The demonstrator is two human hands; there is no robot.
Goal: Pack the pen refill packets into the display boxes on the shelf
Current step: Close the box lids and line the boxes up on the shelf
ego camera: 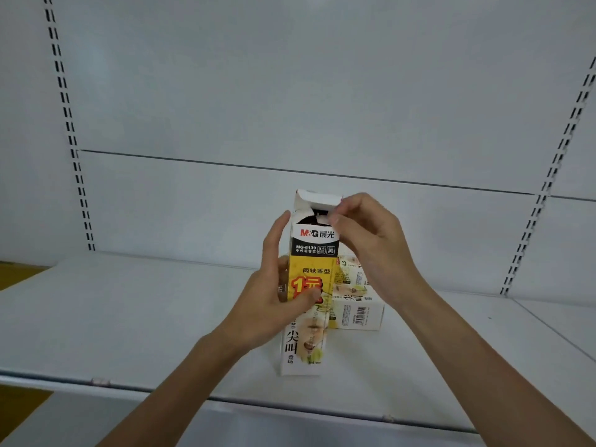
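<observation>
A tall white and yellow display box (309, 262) with a black M&G band stands upright on the white shelf (145, 321), its top flap raised. My left hand (274, 291) grips the box around its middle from the left. My right hand (367, 240) pinches something small and white at the box's open top; I cannot make out what it is. A second box (358, 304) of the same print lies on its side just behind and to the right, partly hidden by my right wrist.
The shelf's front edge (225, 400) runs across the lower part of the view. White back panels with slotted uprights (69, 124) rise behind the shelf. A strip of yellow-brown floor (16, 275) shows at the far left.
</observation>
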